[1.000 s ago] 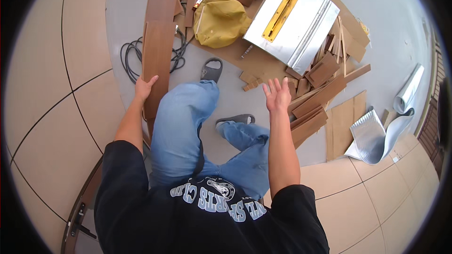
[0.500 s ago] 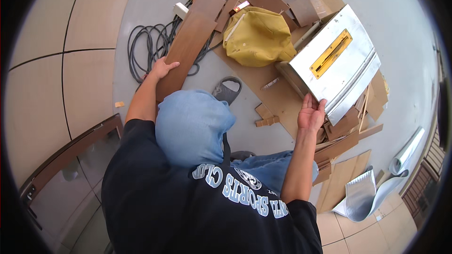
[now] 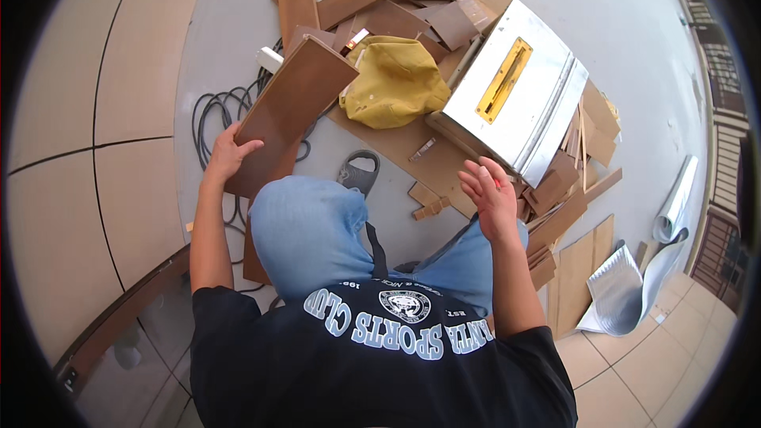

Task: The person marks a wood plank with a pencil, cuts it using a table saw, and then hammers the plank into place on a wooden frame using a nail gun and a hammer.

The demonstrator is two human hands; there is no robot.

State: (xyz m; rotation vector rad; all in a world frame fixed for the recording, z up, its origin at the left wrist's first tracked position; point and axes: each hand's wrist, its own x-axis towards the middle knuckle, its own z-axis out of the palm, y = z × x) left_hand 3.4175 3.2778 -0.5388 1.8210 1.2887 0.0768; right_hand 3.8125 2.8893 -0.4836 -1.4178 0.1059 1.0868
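Brown plank has risen, pinched by left fingers; right fingers, loosely spread, now off the saw.

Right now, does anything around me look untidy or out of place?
Yes: the black cable lies in loose, overlapping loops beside the held plank, not neatly coiled; offcuts lie at odd angles beside the table saw.

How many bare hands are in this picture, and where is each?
2. The left hand grips a flat brown wooden board by its left edge; the right hand is raised, loosely open, near the silver metal-topped box. No others show.
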